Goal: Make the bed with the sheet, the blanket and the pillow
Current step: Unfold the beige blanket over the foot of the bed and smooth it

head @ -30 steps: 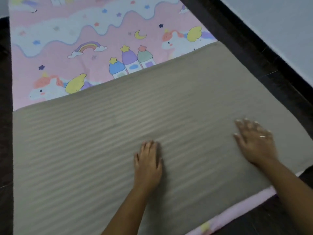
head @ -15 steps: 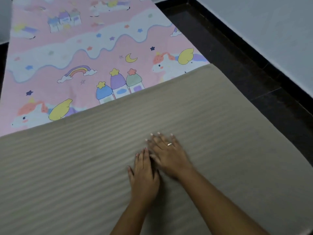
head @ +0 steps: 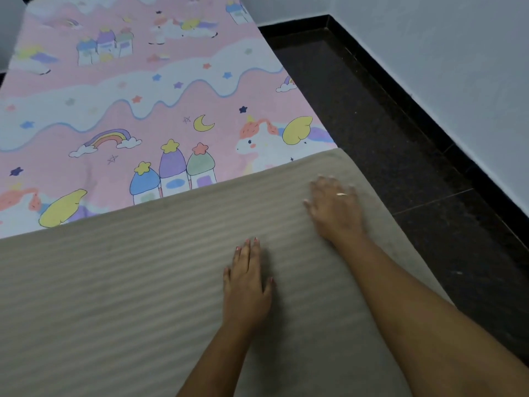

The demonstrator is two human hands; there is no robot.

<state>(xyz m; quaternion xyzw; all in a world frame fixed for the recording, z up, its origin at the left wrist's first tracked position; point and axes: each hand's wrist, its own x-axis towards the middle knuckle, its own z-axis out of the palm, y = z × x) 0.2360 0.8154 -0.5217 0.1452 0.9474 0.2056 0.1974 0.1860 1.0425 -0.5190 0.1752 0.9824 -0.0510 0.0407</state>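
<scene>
A pink sheet (head: 120, 104) printed with unicorns, rainbows, castles, stars and a crescent moon fills the upper left and centre of the frame, lying flat on the bed. A beige blanket (head: 114, 296) with faint horizontal ribs covers the lower half of the frame. Its top edge runs as a slanted line from the middle left up to the centre right, overlapping the sheet and hiding the lower parts of the printed castles and unicorns.

The left hand (head: 246, 282) lies palm down on the blanket just below the centre of the frame, fingers straight and close together, grasping nothing. The right hand (head: 335, 204) lies flat on the blanket near its upper right corner, fingers spread and loose, holding nothing. It is slightly blurred, and a ring (head: 341, 194) shows on one finger. Both bare forearms reach in from the bottom edge and cover part of the blanket at the lower right.

To the right of the bed, a dark, glossy tiled floor (head: 400, 156) runs diagonally from the upper centre to the lower right. A black skirting strip (head: 406, 91) borders it, and a pale grey wall (head: 458, 58) fills the upper right corner. A sliver of pale surface (head: 8, 30) shows at the upper left edge, too little to identify.
</scene>
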